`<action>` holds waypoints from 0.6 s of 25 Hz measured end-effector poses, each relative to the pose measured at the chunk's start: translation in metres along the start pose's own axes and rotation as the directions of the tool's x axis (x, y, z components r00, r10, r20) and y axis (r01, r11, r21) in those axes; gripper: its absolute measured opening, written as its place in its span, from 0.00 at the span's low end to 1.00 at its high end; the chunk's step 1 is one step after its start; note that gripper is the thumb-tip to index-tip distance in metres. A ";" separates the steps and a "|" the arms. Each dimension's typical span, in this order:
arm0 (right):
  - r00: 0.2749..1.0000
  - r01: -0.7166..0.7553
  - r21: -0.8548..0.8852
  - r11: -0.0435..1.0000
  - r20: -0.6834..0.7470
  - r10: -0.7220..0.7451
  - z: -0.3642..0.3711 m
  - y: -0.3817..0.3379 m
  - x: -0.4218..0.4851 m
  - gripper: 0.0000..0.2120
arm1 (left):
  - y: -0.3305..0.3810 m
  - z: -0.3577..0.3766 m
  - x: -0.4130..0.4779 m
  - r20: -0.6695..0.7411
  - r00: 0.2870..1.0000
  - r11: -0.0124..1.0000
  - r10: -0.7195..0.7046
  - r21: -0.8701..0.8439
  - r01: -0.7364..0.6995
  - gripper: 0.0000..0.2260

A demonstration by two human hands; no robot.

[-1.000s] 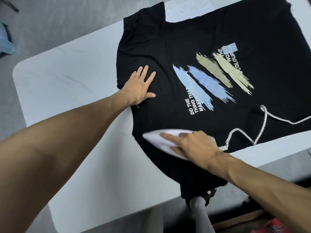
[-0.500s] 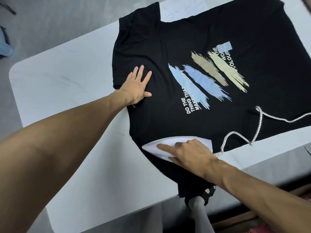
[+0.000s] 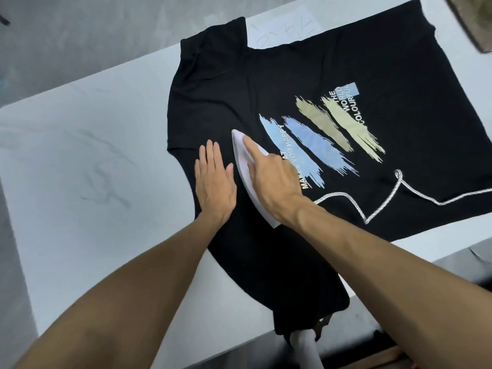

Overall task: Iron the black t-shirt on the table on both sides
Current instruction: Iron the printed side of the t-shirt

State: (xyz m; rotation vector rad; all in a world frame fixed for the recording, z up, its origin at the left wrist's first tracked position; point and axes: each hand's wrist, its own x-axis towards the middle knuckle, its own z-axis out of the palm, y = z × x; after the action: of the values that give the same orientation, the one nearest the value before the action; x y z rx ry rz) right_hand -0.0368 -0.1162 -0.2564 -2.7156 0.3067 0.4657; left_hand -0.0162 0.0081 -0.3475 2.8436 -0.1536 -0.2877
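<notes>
Your right index finger [image 3: 253,148] lies straight along the top of the iron [image 3: 255,198], reaching toward its tip. The other fingers of your right hand [image 3: 271,179] curl round the iron's body and grip it. Just left of it, your left hand [image 3: 215,183] rests flat on the shirt [image 3: 266,83], with its fingers [image 3: 213,155] straight and held close together, gripping nothing. The thumb sits just beside the iron's edge.

The iron is white and sits sole-down on the cloth. Its long axis runs from the heel near your wrist to the tip, which points away from you and slightly left. A braided white cord [image 3: 383,202] snakes from behind your right wrist across the shirt and off to the right.

The shirt is black and spread on the white table [image 3: 93,155], with its long axis lying left to right. One sleeve points toward the far edge. Another part hangs over the near edge between your forearms. The right end runs out of view.

The print [image 3: 319,139] has two blue and two olive brush strokes. Beside the blue ones you can read "MAKES YOU HAPPY", and above it the letters "AT" show past your hand. Beside the olive ones it says "THE WORLD COLOURFUL". The lettering runs away from you, with the tops of the letters toward the left.
</notes>
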 end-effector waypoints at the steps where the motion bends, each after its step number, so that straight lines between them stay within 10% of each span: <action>1: 1.000 0.002 -0.034 0.999 -0.013 -0.003 0.000 -0.001 0.001 0.26 | -0.003 0.006 -0.002 -0.018 1.000 0.999 -0.003 0.040 0.003 0.24; 15: 1.000 -0.017 -0.094 0.995 0.008 0.017 -0.010 -0.005 0.017 0.29 | -0.004 0.015 0.000 -0.052 0.999 0.994 -0.009 0.109 0.015 0.25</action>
State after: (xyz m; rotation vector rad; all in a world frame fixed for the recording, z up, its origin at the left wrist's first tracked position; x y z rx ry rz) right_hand -0.0167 -0.1183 -0.2524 -2.8034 0.3132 0.5086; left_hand -0.0191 0.0081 -0.3632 2.9584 -0.1456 -0.2143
